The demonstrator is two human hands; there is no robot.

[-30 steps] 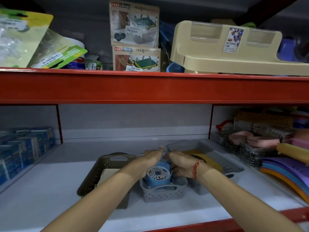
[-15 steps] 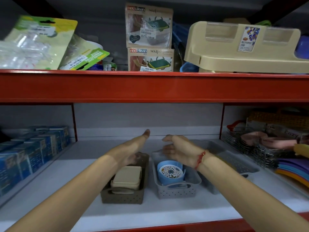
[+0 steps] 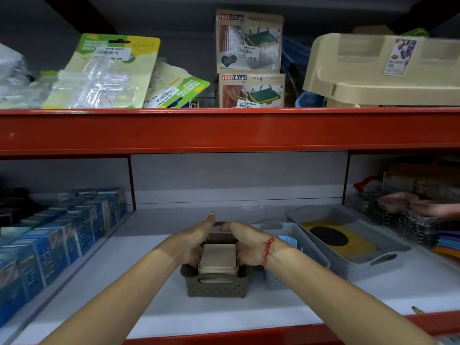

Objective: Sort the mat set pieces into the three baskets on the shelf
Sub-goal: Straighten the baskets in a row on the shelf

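Observation:
A small brown perforated basket (image 3: 216, 286) stands on the white shelf (image 3: 124, 282) and holds a stack of beige square mat pieces (image 3: 218, 260). My left hand (image 3: 193, 242) grips the basket's left wall and my right hand (image 3: 245, 245) grips its right wall. Right beside it is a small grey basket (image 3: 296, 235) with a blue round piece (image 3: 288, 241), mostly hidden by my right wrist. Further right, a large grey tray basket (image 3: 383, 257) holds a yellow mat with a black round piece (image 3: 328, 235).
Blue boxes (image 3: 62, 235) line the shelf's left side. Wire racks and coloured mats (image 3: 423, 227) fill the right, where another person's hand (image 3: 438, 209) reaches in. The red shelf beam (image 3: 224, 130) hangs above, with packaged goods and a beige stand on top.
Both hands dropped from above the baskets and closed on the sides of the brown basket. The view shifted, so the baskets sit more to the right.

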